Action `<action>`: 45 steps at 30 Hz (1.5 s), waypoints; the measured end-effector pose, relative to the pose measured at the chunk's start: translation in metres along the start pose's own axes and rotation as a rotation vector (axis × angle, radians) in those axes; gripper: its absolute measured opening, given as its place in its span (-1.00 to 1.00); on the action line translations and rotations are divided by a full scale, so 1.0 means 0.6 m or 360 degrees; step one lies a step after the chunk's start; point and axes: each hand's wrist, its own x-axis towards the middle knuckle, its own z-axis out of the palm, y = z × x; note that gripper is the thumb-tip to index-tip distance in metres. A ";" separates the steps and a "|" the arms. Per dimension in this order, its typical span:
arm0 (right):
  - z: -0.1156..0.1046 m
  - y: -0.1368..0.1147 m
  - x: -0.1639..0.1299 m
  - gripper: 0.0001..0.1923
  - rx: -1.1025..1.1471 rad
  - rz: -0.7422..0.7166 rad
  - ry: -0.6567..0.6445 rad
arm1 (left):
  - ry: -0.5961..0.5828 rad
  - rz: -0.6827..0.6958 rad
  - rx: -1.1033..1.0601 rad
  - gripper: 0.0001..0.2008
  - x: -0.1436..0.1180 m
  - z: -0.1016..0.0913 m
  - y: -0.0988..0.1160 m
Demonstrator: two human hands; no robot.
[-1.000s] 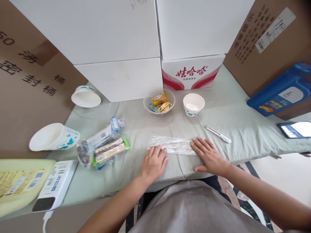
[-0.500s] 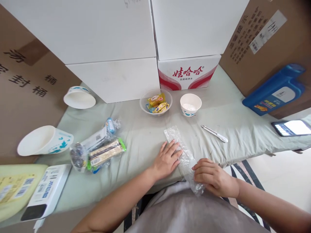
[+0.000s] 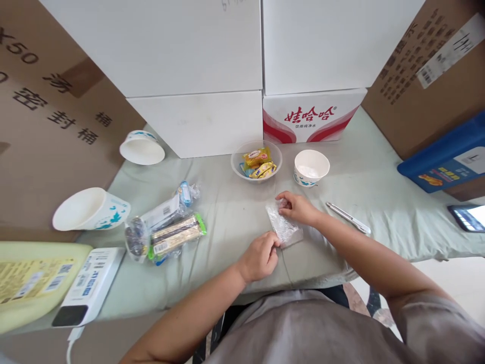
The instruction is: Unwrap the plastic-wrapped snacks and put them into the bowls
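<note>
Clear plastic bag [image 3: 283, 227] flat on desk [image 3: 227, 212], below snack bowl [image 3: 256, 161]. Left hand [image 3: 260, 257] pinching near edge shut; right hand [image 3: 297, 207] closed on far end. Judged: folding step. Keep both ends taut, press crease flat, align edges, avoid trapped air.

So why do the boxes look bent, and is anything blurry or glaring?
Head view: wide lens bows the white cardboard boxes outward at the edges; soft even daylight, faint shadows; the clear plastic bag between both hands glints slightly; the lit phone screen is washed out.
</note>
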 end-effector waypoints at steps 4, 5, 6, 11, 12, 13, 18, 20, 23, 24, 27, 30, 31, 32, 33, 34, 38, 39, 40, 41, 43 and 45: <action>0.011 0.010 -0.001 -0.57 -0.0043 0.0013 0.0064 | -0.0070 0.0065 0.0014 -0.71 0.004 -0.004 0.010; 0.012 0.013 -0.001 -0.57 -0.0047 0.0017 0.0076 | -0.0039 0.0064 0.0044 -0.72 0.006 -0.006 0.013; 0.012 0.014 -0.002 -0.56 -0.0053 0.0019 0.0081 | 0.0022 0.0042 0.0093 -0.73 0.008 -0.010 0.015; 0.016 0.013 -0.002 -0.56 -0.0164 -0.0009 0.0086 | 0.0245 -0.0140 0.0452 -0.88 0.052 -0.036 0.010; 0.017 0.011 -0.002 -0.57 -0.0193 -0.0012 0.0092 | 0.0172 -0.0126 0.0500 -0.88 0.065 -0.039 0.004; 0.018 0.010 -0.002 -0.58 -0.0220 -0.0013 0.0097 | 0.0083 -0.0096 0.0540 -0.88 0.078 -0.041 -0.004; -0.002 0.016 -0.008 -0.67 -0.0612 0.0040 0.0350 | -0.0232 0.0020 0.0705 -0.92 0.105 -0.028 -0.047; -0.017 0.020 -0.022 -0.71 -0.0867 -0.0022 0.0594 | -0.0226 0.0052 0.0697 -0.89 0.100 -0.023 -0.056; -0.019 0.020 -0.068 -0.72 -0.0985 -0.0493 0.0594 | -0.0206 0.0075 0.0673 -0.83 0.092 -0.022 -0.059; -0.012 0.019 -0.090 -0.69 -0.0972 -0.0701 0.0466 | -0.0206 0.0070 0.0676 -0.81 0.091 -0.023 -0.059; 0.020 0.017 -0.160 -0.65 -0.0969 -0.1055 0.0068 | -0.0219 0.0046 0.0713 -0.76 0.091 -0.024 -0.055; 0.040 0.017 -0.213 -0.77 -0.0970 -0.0986 -0.0044 | -0.0247 0.0042 0.0730 -0.74 0.094 -0.024 -0.052; 0.040 0.017 -0.221 -0.79 -0.0951 -0.0959 -0.0033 | -0.0252 0.0040 0.0727 -0.73 0.094 -0.024 -0.052; 0.038 0.017 -0.224 -0.81 -0.0933 -0.0945 -0.0003 | -0.0257 0.0038 0.0723 -0.73 0.094 -0.023 -0.052; 0.035 0.016 -0.223 -0.82 -0.0926 -0.0935 0.0044 | -0.0261 0.0037 0.0720 -0.73 0.095 -0.023 -0.052; 0.032 0.016 -0.217 -0.81 -0.0936 -0.0926 0.0101 | -0.0264 0.0039 0.0717 -0.73 0.095 -0.023 -0.052; 0.030 0.024 -0.182 -0.78 -0.1053 -0.0971 0.0171 | -0.0243 0.0073 0.0733 -0.73 0.093 -0.026 -0.051; 0.032 0.027 -0.175 -0.79 -0.1079 -0.1003 0.0157 | -0.0235 0.0083 0.0734 -0.74 0.093 -0.027 -0.051; 0.034 0.030 -0.171 -0.80 -0.1101 -0.1043 0.0151 | -0.0228 0.0089 0.0733 -0.74 0.092 -0.027 -0.051; 0.035 0.033 -0.169 -0.81 -0.1119 -0.1088 0.0153 | -0.0222 0.0092 0.0726 -0.74 0.092 -0.028 -0.050; 0.037 0.036 -0.171 -0.81 -0.1133 -0.1180 0.0181 | -0.0225 0.0101 0.0688 -0.77 0.092 -0.030 -0.050; 0.038 0.035 -0.176 -0.82 -0.1109 -0.1245 0.0190 | -0.0254 0.0125 0.0616 -0.80 0.093 -0.031 -0.049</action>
